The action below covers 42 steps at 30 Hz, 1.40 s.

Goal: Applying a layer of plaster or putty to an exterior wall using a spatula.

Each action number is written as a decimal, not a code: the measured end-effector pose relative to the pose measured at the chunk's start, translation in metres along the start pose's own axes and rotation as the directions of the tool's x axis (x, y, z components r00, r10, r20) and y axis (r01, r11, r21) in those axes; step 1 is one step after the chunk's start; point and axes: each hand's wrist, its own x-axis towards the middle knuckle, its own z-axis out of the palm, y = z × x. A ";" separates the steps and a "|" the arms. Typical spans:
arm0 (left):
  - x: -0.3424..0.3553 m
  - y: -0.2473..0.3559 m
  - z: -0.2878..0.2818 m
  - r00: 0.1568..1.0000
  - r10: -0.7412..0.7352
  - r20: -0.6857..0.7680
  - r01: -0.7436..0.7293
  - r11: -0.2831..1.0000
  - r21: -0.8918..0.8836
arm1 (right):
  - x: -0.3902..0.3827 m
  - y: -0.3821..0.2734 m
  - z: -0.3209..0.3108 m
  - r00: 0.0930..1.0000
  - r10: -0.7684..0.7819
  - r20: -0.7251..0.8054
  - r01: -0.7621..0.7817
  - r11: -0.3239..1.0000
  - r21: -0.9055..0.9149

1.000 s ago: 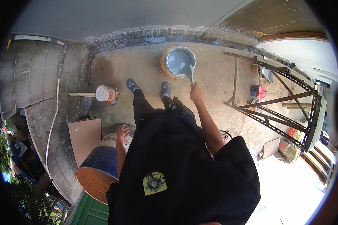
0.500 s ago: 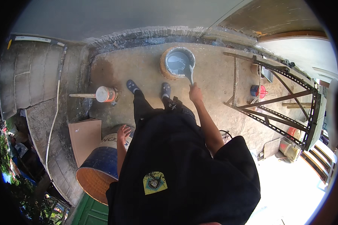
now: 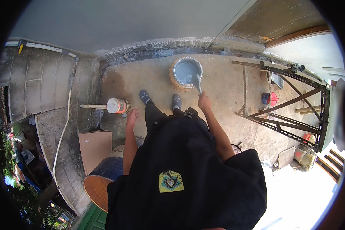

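Note:
My right hand (image 3: 204,101) is closed around the grip of a pale grey, paint-coated tool (image 3: 199,86). Its wider end leans inside the right rim of a round bucket (image 3: 174,82) in front of my feet; whether it is a brush or a scoop cannot be made out. Light grey paint (image 3: 185,73) fills part of the bucket, and its rim is smeared with it. My left hand (image 3: 133,116) holds nothing, its fingers stretched out, just to the near right of an orange and white can (image 3: 121,106). A pale stick (image 3: 92,107) extends left from that can.
At left, a blue drum (image 3: 107,168) lies on its side near brown cardboard (image 3: 96,147). A dark perforated metal frame (image 3: 287,103) stands at right, with a blue and red pail (image 3: 269,98) behind its bars. A grey painted wall (image 3: 142,23) rises ahead.
My left hand has moved forward from beside the drum to near the orange and white can. My right hand keeps its hold, and the tool's end has shifted slightly at the bucket's right rim.

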 end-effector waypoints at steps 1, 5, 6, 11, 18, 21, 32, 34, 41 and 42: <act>-0.001 0.004 0.001 1.000 0.004 -0.001 -0.004 1.000 0.004 | 0.000 0.002 0.001 1.000 0.008 -0.006 -0.008 1.000 -0.003; -0.007 0.002 -0.003 0.999 -0.041 -0.007 0.042 0.998 0.052 | 0.001 0.004 0.006 1.000 0.017 -0.015 -0.017 1.000 0.008; -0.010 -0.005 -0.007 0.997 -0.080 -0.008 0.080 0.996 0.038 | 0.001 0.003 0.006 1.000 0.019 -0.015 -0.019 1.000 0.011; -0.029 -0.034 -0.018 0.970 -0.243 0.005 0.242 0.970 0.034 | 0.001 0.003 0.006 1.000 0.020 -0.023 -0.019 0.999 0.043; -0.032 -0.042 -0.021 0.955 -0.296 -0.031 0.295 0.955 -0.036 | 0.001 0.001 0.003 1.000 0.030 -0.010 -0.029 0.998 0.053; -0.017 -0.032 -0.012 0.970 -0.242 -0.028 0.241 0.970 -0.043 | 0.002 0.005 -0.002 0.999 0.046 0.008 -0.046 0.998 0.042; 0.037 -0.009 0.015 0.991 -0.009 0.131 0.001 0.998 0.059 | 0.006 0.004 -0.014 0.993 -0.114 0.030 0.116 0.992 -0.052; 0.037 -0.009 0.020 0.990 -0.019 0.140 0.006 0.996 0.089 | 0.006 0.004 -0.014 0.994 -0.102 0.025 0.103 0.994 -0.044; 0.004 -0.042 -0.010 0.991 -0.124 -0.057 0.131 0.981 0.143 | -0.004 -0.007 -0.004 0.998 -0.035 0.053 0.037 0.999 -0.031; 0.001 -0.047 -0.015 0.988 -0.133 -0.081 0.144 0.980 0.138 | -0.003 -0.005 -0.003 0.996 -0.047 0.076 0.049 0.998 -0.030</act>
